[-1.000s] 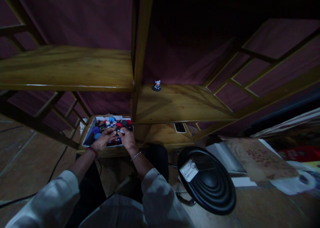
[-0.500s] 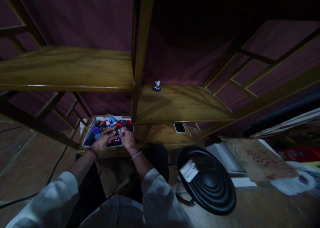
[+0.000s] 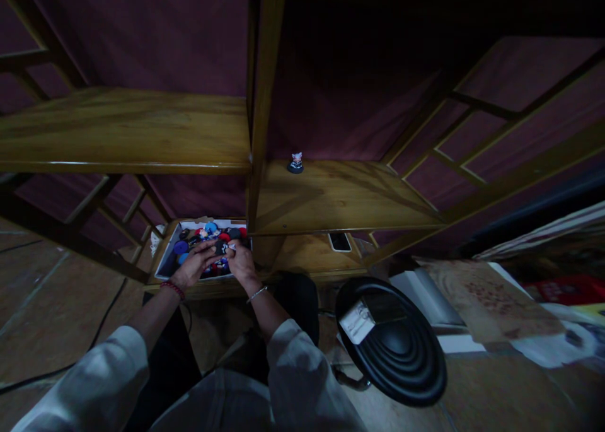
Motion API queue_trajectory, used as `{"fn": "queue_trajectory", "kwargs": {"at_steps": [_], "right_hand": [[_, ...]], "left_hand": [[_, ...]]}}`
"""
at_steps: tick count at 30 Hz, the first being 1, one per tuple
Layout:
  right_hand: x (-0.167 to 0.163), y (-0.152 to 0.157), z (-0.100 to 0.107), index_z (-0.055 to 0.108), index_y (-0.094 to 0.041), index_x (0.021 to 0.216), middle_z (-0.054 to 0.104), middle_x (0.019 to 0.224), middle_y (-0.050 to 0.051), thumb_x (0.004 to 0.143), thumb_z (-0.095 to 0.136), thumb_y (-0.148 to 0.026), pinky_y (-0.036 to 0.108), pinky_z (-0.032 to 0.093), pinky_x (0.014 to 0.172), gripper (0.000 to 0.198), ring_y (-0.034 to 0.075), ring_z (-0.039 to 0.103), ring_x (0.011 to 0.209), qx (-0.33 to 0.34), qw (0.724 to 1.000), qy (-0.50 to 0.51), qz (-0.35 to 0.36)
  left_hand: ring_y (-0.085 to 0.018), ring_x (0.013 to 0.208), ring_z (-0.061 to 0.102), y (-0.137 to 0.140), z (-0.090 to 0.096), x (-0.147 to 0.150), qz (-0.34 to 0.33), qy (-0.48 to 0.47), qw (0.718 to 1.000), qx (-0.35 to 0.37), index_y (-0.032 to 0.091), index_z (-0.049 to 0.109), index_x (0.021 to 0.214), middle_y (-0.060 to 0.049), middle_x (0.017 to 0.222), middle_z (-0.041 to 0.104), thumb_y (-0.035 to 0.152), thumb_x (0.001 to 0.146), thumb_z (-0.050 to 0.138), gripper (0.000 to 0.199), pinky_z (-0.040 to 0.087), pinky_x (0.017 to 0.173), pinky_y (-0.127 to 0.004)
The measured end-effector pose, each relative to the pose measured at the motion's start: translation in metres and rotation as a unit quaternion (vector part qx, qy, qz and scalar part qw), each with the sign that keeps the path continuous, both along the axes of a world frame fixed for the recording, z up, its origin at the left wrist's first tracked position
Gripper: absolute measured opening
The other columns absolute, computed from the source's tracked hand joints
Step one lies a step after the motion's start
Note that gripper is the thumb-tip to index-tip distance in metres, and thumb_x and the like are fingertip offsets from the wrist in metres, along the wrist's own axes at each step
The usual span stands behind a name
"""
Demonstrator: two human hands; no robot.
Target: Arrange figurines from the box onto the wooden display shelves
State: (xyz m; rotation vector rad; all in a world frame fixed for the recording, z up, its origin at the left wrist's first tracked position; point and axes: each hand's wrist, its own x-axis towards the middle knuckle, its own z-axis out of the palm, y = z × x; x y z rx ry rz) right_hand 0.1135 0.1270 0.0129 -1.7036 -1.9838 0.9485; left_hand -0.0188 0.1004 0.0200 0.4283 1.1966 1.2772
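Observation:
Over a white box (image 3: 165, 263) full of small figurines, my left hand (image 3: 195, 263) and my right hand (image 3: 242, 262) meet around one small dark figurine (image 3: 222, 248) with pale parts. Fingers of both hands are closed on it; its details are too small and dim to make out. Beneath and behind the hands, the box holds several figurines and round bases in blue, red, black and white, partly hidden by my hands. Another figurine (image 3: 296, 163), white-haired on a round black base, stands upright on the wooden shelf (image 3: 345, 195) to the right.
A phone (image 3: 339, 241) lies on the lower shelf, right of the box. A black round stool (image 3: 401, 356) with a small box (image 3: 358, 322) on it stands at my right. Cardboard (image 3: 491, 299) and plastic packaging lie farther right. A wooden post (image 3: 265, 104) divides the shelves.
The dark figurine has turned slightly between my fingers, its dark part showing more. My hands have hardly moved, and the view has shifted a little.

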Motion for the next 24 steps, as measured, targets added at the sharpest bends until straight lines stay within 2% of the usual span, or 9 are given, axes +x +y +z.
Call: {"fn": "queue_trajectory", "kwargs": {"at_steps": [10,24], "right_hand": [[-0.0001,-0.0024,-0.0025,0.057,-0.023,0.104,0.067,0.085,0.003,0.085,0.042,-0.024,0.022,0.041,0.068,0.024,0.015,0.060,0.079,0.026,1.000,0.004,0.000],[-0.0010,-0.0028,-0.0002,0.056,-0.024,0.104,0.067,0.087,0.003,0.086,0.044,-0.025,0.022,0.041,0.068,0.022,0.015,0.061,0.081,0.014,1.000,0.004,-0.010]], "left_hand": [[-0.014,0.076,0.065,0.0012,-0.0016,-0.0013,-0.008,-0.004,1.000,0.004,0.013,0.066,0.076,-0.003,0.081,0.067,0.001,0.068,0.063,0.014,0.056,0.074,-0.028],[-0.012,0.074,0.063,0.0007,-0.0048,-0.0011,-0.013,-0.002,1.000,0.016,0.012,0.065,0.070,-0.002,0.078,0.064,0.003,0.068,0.065,0.009,0.056,0.072,-0.026]]}}
